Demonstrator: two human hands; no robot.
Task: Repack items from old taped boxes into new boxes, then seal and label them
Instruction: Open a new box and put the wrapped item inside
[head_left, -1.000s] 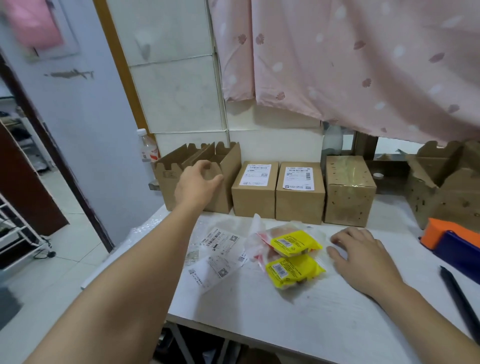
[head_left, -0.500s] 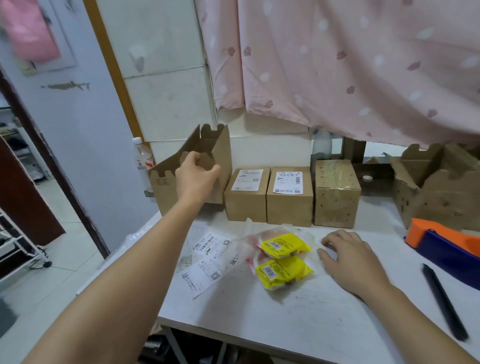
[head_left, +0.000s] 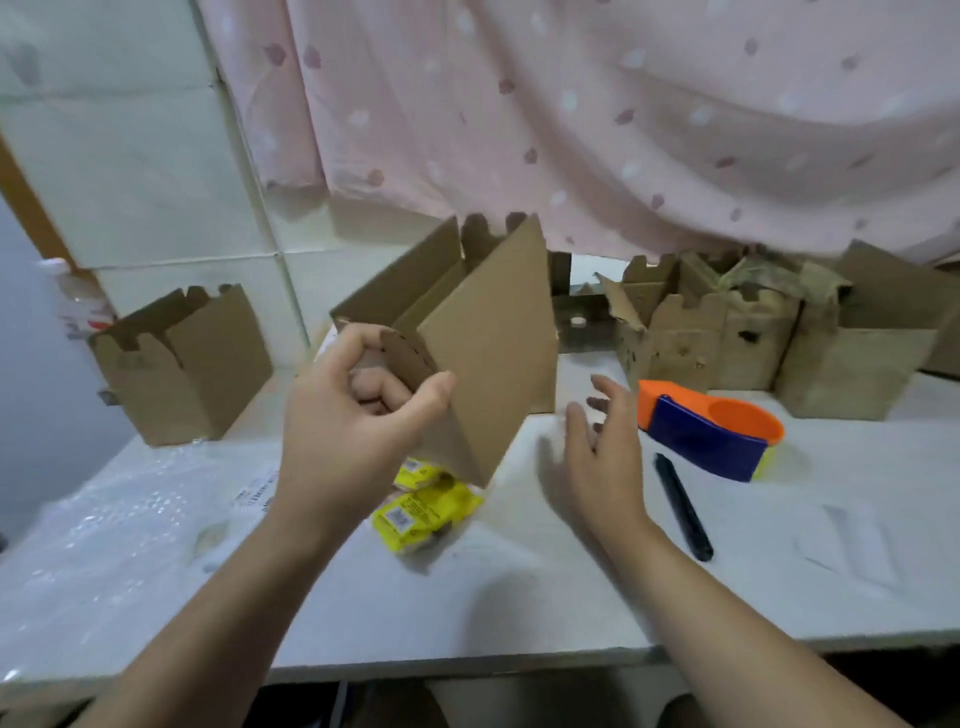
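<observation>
my l hand (head_left: 353, 415) pinches the tilted new box (head_left: 488, 353) by its flap; r hand (head_left: 602, 452), fingers spread & empty, just right of it.

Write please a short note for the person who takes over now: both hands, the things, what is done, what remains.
Left hand: grips a flap of the new box, open and tilted in the air above the yellow packets on the table.
Right hand: open, beside the box, holds nothing.
Tape dispenser and black pen lie on the right.
Done: box is in hand.
Left: put packets in, close, tape, label.
</observation>
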